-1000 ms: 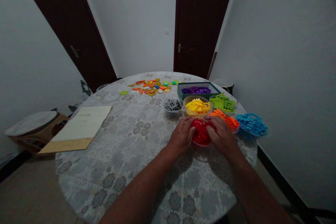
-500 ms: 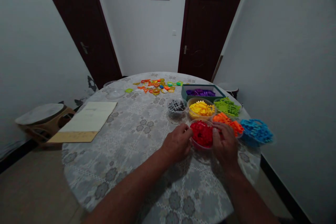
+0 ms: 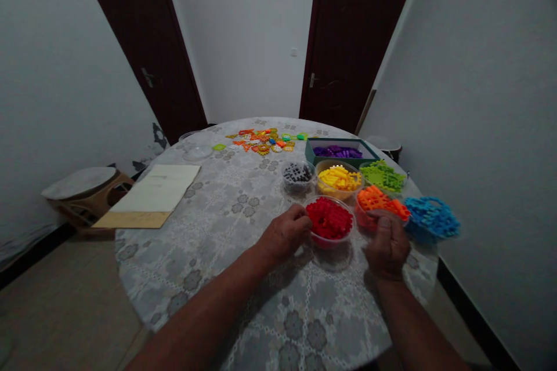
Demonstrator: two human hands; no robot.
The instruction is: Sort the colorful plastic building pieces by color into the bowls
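A clear round bowl of red plastic pieces (image 3: 329, 219) stands near the front right of the table. My left hand (image 3: 287, 235) is closed on its left rim, thumb and fingers pinching the edge. To its right is a clear bowl of orange plastic pieces (image 3: 379, 200). The fingers of my right hand (image 3: 388, 248) are closed at this bowl's front rim; the fingertips are partly hidden. Behind them stand bowls of yellow pieces (image 3: 338, 178), grey pieces (image 3: 297, 173) and green pieces (image 3: 383, 176). Blue pieces (image 3: 430, 218) fill a bowl at the far right.
A dark green box (image 3: 310, 152) with purple pieces lies behind the bowls. Several mixed colourful pieces (image 3: 262, 142) are scattered at the table's back. Paper sheets (image 3: 159, 188) lie at the left edge, with a clear lid (image 3: 198, 152) beyond. The patterned tablecloth (image 3: 235, 266) covers the round table.
My right hand has left the bowl of red pieces and moved right to the bowl of orange pieces. My left hand stays at the red bowl's rim. The view has shifted slightly.
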